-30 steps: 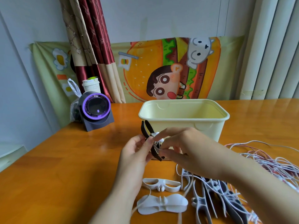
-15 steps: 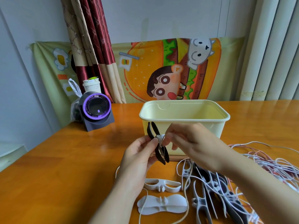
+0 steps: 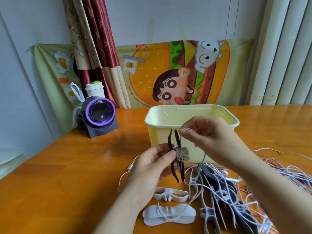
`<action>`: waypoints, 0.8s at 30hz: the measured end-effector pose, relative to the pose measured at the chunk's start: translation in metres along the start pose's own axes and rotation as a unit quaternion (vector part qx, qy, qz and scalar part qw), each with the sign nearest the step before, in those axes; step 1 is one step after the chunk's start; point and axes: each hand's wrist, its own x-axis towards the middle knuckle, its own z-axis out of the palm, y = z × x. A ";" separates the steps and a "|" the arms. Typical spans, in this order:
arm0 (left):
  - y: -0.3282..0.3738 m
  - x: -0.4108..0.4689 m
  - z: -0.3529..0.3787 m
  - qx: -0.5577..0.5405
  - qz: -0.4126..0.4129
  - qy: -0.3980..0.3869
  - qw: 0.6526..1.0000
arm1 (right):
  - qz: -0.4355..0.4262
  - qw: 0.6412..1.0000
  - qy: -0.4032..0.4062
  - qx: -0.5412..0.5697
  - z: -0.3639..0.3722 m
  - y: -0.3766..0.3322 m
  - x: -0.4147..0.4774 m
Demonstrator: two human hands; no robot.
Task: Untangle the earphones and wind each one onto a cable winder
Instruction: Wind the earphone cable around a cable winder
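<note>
1. The tangle of earphones [image 3: 294, 173] at the right runs past the frame edge, so we cannot count its white and pink leads or follow any one of them
2. A heap of winders [image 3: 219, 193] lies under those leads, black and white pieces overlapping; we cannot make out how many there are, and the right forearm covers part of it
3. The yellow tub [image 3: 185, 107] stands on the surface [image 3: 59, 174] behind the hands; we see its rim and inner walls, but the near wall and the raised hand hide its floor, so we cannot tell what it holds
4. Our left hand [image 3: 152, 168] grips the black winder [image 3: 177, 140] at its waist, thumb on the front, holding it upright in the air in front of the tub
5. The cable [image 3: 182, 153] sits in several turns round the middle of that winder; the loops are blurred
6. Our right hand [image 3: 206, 132] pinches the cable between thumb and forefinger just above the winder; from there a strand drops to the surface and trails over the solid one of two white winders [image 3: 168, 216], which lie flat just beside each other near us
7. At the far left a fan [image 3: 99, 114] with a purple ring partly hides a cup [image 3: 94, 90] and a plastic bag [image 3: 76, 105]
</note>
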 end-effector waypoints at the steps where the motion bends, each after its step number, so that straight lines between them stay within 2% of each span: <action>1: 0.001 -0.001 0.000 0.006 -0.006 -0.009 1.000 | -0.006 1.000 0.007 0.002 -0.001 0.000 0.001; 5: 0.000 -0.003 0.001 0.016 -0.030 -0.033 0.999 | -0.008 1.000 0.022 0.012 -0.008 0.005 0.004; 9: -0.002 -0.005 0.003 0.000 -0.038 -0.068 0.997 | 0.042 0.996 0.013 0.073 -0.014 0.014 0.007; 11: 0.001 -0.006 0.005 -0.049 -0.033 -0.078 0.995 | 0.081 0.989 -0.018 0.120 -0.013 0.019 0.008; 15: 0.009 -0.005 0.003 -0.198 -0.004 -0.101 0.975 | 0.139 0.970 -0.145 0.136 0.007 0.028 -0.001; 17: 0.012 -0.001 0.000 -0.255 0.019 -0.058 0.965 | 0.107 0.971 -0.196 0.085 0.019 0.028 -0.005; 21: 0.011 0.006 -0.008 -0.301 0.002 0.105 0.948 | 0.010 0.973 -0.226 -0.053 0.035 0.018 -0.010; 24: 0.005 0.010 -0.011 -0.283 -0.015 0.153 0.947 | -0.025 0.966 -0.241 -0.094 0.037 0.012 -0.013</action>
